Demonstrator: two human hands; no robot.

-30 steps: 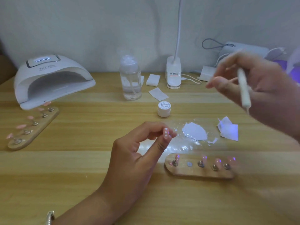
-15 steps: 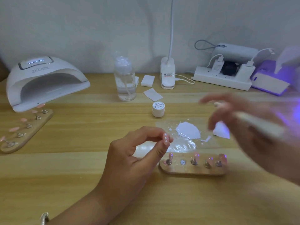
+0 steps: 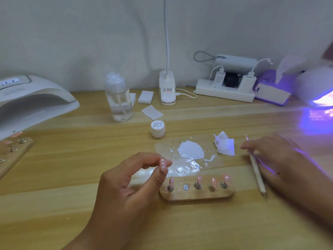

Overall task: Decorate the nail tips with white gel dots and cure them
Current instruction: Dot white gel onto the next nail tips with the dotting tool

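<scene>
Right hand (image 3: pixel 281 159) now lying low on table (image 3: pixel 72 159), fingers flat across dotting tool (image 3: pixel 257 175); left hand (image 3: pixel 126 184) still pinching dotted nail tip (image 3: pixel 163 165).

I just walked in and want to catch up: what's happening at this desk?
A person is doing nail art. The left hand pinches a pink nail tip already dotted white, near the wooden holder, where one post sits empty. The right hand lies flat beside the dotting pen on the table. A small lamp glows purple at far right.
</scene>
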